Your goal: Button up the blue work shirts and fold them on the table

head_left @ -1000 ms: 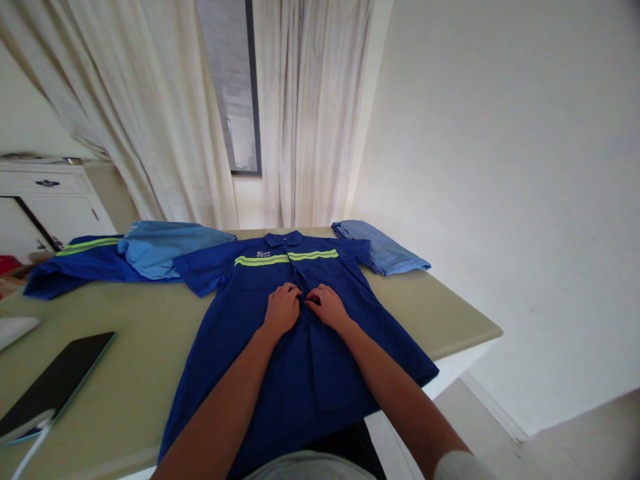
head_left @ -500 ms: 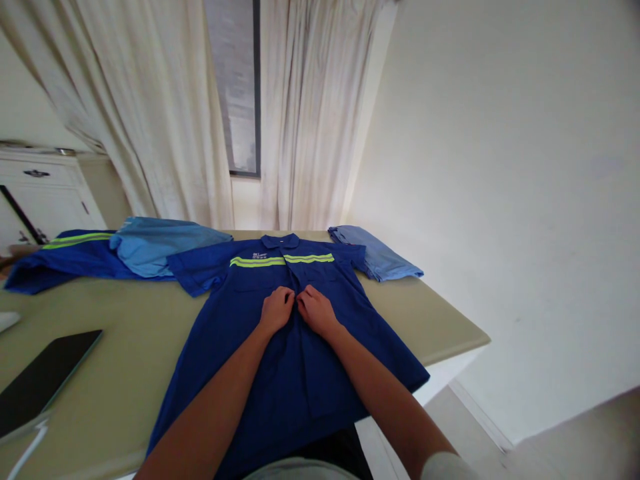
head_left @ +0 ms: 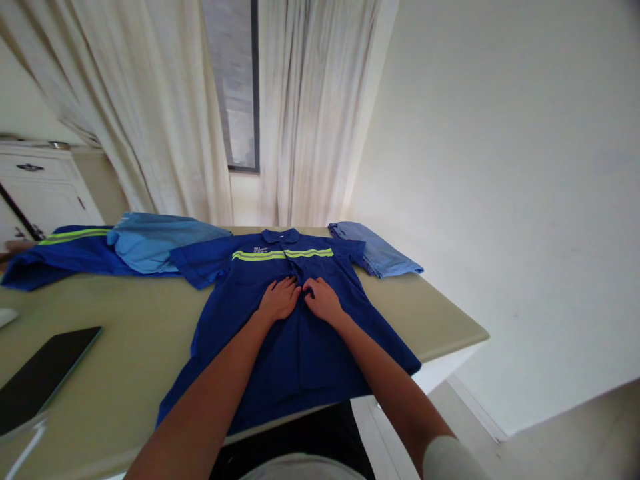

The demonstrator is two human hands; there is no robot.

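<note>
A dark blue short-sleeved work shirt (head_left: 270,373) lies front up, its collar pointing away from me. Yellow-green reflective stripes cross its chest, and white lettering shows above the left one. My left hand (head_left: 280,298) rests on the front just left of the button placket, fingers stretched out and lying flat. Close beside it, my right hand (head_left: 323,300) has curled fingers pinching the placket edge below the stripes. The fabric puckers between the two hands. Whether a button is under the right fingertips is hidden.
Folded light blue clothing (head_left: 165,243) lies over another blue striped garment (head_left: 85,257) at the left. A folded pale blue garment (head_left: 377,252) is at the back right. A dark flat tablet-like device (head_left: 47,370) sits on the table (head_left: 135,320), near a white cable (head_left: 30,450).
My left hand has gone from closed at the placket to lying flat with fingers extended. The shirt's lower hem has shifted slightly away from me. My right hand stays at the placket.
</note>
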